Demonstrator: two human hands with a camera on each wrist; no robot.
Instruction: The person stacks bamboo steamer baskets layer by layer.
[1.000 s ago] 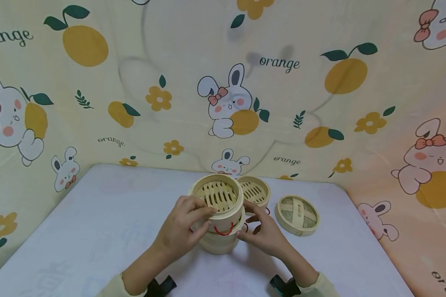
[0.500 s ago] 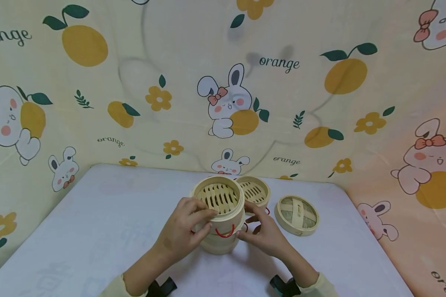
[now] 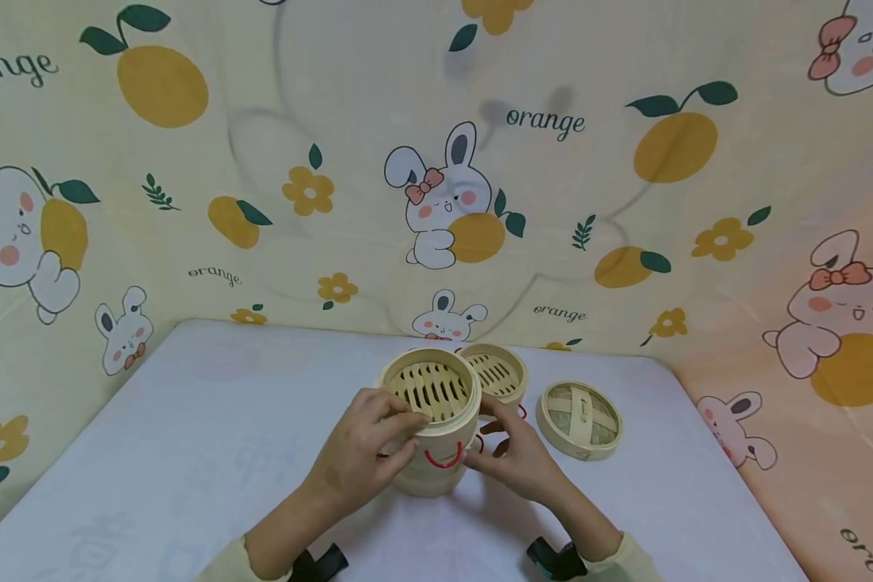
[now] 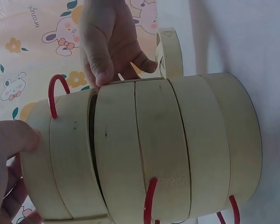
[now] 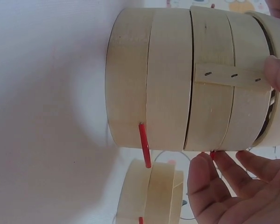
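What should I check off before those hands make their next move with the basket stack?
1. Grip of the left hand on the top basket: ok, fingers and thumb hold its side.
2. Top basket seated on the middle basket: not ok, both wrist views show a dark gap at the seam.
3. Middle basket seated on the bottom basket: ok, their seam looks close and even.
4. Grip of the right hand: cannot tell, its thumb is at that upper seam, but how firmly it holds is unclear.
5. Lid out of the way: ok, it lies apart, right of the stack.
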